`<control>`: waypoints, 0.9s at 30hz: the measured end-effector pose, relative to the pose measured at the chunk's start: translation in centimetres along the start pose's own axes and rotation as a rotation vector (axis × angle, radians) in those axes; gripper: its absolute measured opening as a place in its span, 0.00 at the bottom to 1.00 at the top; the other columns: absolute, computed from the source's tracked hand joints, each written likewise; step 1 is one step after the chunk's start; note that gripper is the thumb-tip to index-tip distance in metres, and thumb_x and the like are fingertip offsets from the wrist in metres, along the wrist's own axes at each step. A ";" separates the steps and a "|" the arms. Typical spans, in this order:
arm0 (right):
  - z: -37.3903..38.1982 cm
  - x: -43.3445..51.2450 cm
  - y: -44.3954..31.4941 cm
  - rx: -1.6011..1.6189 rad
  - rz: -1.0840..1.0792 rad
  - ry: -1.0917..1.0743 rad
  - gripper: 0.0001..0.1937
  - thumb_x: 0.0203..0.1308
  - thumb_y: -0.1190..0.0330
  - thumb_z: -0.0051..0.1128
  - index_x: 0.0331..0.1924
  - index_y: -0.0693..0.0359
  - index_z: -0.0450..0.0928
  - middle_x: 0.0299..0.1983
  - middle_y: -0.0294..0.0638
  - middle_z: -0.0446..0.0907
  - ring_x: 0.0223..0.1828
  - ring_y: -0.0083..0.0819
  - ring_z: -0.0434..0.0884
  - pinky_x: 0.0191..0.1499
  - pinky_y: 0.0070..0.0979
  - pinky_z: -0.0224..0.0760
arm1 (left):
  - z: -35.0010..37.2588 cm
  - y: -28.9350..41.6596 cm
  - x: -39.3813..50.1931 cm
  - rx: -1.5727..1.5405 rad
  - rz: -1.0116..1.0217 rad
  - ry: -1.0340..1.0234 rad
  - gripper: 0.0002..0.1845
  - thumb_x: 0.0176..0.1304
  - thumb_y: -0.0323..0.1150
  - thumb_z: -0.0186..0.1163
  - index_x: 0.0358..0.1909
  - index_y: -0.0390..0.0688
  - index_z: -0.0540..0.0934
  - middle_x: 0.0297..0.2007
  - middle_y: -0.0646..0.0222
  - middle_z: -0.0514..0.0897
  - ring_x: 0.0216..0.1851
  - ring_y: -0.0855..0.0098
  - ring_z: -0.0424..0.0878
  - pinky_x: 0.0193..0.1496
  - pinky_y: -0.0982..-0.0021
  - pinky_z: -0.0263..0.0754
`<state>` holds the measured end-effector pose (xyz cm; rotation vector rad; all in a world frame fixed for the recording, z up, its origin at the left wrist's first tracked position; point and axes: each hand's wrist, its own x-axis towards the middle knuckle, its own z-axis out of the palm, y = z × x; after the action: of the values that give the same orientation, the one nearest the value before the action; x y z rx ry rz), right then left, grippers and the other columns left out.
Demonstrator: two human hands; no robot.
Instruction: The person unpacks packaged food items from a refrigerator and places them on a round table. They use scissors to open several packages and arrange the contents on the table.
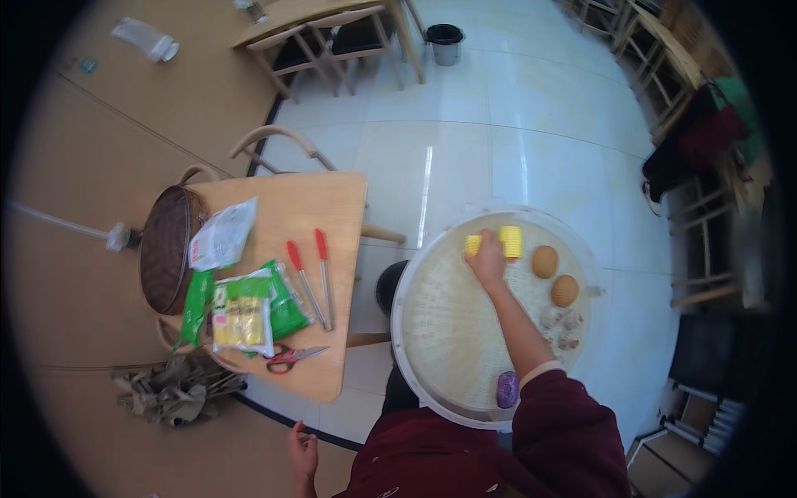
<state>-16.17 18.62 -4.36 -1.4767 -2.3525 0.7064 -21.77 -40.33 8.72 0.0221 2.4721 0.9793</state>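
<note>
A large round steamer tray (429,348) with a pale rim lies before me. My right hand (487,254) reaches to its far part, closed around a yellow corn piece (472,244). Just right of it stands another yellow corn piece (510,241). Along the tray's right side are two round brown textured buns (545,261), then several small whitish dumplings (570,320). A purple oblong food piece (507,389) lies by the near edge, beside my right sleeve. My left hand (304,449) hangs below the table's near edge, its fingers partly curled and holding nothing.
Left of the tray, a wooden table (348,249) carries two red-handled tongs (321,246), red-and-black scissors (285,359), plastic food packages (243,317) and a dark woven steamer (167,249). Beyond are chairs and a bin (446,45). A person's leg (675,155) shows at the right.
</note>
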 end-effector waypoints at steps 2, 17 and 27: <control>0.6 1.3 -0.5 -0.013 -0.012 -0.014 0.28 0.44 0.65 0.68 0.52 0.60 0.68 0.50 0.46 0.70 0.51 0.47 0.71 0.48 0.42 0.70 | -0.5 -0.3 -1.9 0.060 0.064 -0.022 0.27 0.58 0.23 0.56 0.61 0.40 0.65 0.54 0.60 0.71 0.43 0.71 0.77 0.43 0.72 0.74; -1.0 -26.8 -12.0 0.299 -0.401 -0.246 0.10 0.46 0.69 0.61 0.36 0.57 0.79 0.39 0.38 0.78 0.47 0.41 0.75 0.49 0.38 0.66 | -0.1 5.4 14.5 -0.992 -0.348 -0.140 0.22 0.64 0.44 0.58 0.54 0.42 0.70 0.45 0.66 0.77 0.48 0.66 0.75 0.50 0.65 0.74; 10.7 -32.7 -30.2 0.106 -0.858 -0.491 0.11 0.48 0.67 0.57 0.37 0.59 0.79 0.44 0.43 0.78 0.47 0.38 0.76 0.49 0.39 0.69 | -0.2 6.5 24.3 -1.236 -0.531 -0.409 0.22 0.63 0.52 0.56 0.40 0.40 0.72 0.36 0.66 0.76 0.39 0.68 0.75 0.44 0.68 0.75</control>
<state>-29.88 -24.33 3.67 -0.1510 -2.8661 0.9703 -44.38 -31.12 2.74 -0.7014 1.0965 1.7999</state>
